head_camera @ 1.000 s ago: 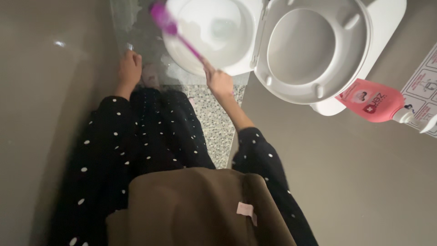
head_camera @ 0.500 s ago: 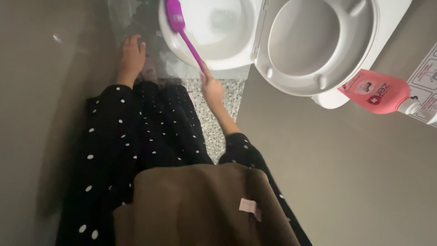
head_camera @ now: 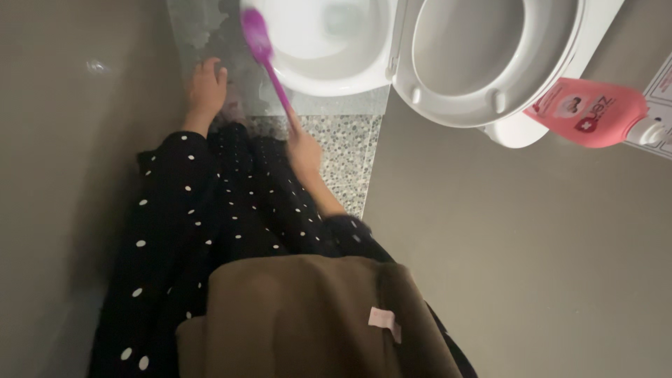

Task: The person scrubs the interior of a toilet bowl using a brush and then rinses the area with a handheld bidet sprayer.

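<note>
Right hand clenches the purple toilet brush, scrubbing the toilet bowl's outer rim; left hand rests open, empty. Next calls for steady strokes.

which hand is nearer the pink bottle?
Right. The right hand holds the purple brush, left of the pink bottle; the left hand rests farther left.

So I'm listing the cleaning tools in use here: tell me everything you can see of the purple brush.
The purple plastic long-handled brush has a thin straight handle and a wider oval head, blurred, so bristles cannot be made out. It slants up and to the left, head over the left rim of the white toilet bowl; contact is unclear. The right hand grips the handle's lower end. Nothing else touches it.
</note>
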